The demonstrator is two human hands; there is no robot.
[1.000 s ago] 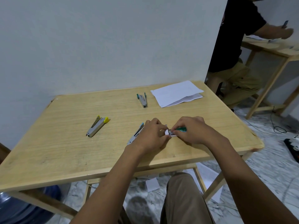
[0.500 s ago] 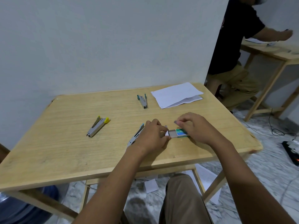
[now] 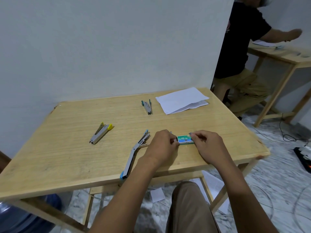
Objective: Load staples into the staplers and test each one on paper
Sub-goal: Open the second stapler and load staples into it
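Observation:
A small green staple box (image 3: pixel 185 139) lies on the wooden table (image 3: pixel 70 158) near its front edge. My left hand (image 3: pixel 162 145) pinches the box's left end. My right hand (image 3: pixel 207 145) pinches a small grey strip of staples (image 3: pixel 191 134) just above the box's right end. A blue-tipped stapler (image 3: pixel 134 153) lies swung wide open to the left of my left hand. A yellow-tipped stapler (image 3: pixel 100 133) lies further left. A green-tipped stapler (image 3: pixel 147 107) lies toward the back. White paper sheets (image 3: pixel 182 100) sit at the back right.
A white wall stands right behind the table. Another person (image 3: pixel 239 52) sits at a second wooden table (image 3: pixel 286 56) to the right. Cables and a power strip (image 3: pixel 303 153) lie on the floor. A blue water jug (image 3: pixel 25 217) stands under the table's left corner.
My right hand has lifted off the green box and drawn back to its right end, now pinching a staple strip. The box's label is fully exposed. My left hand stays at the box's left end.

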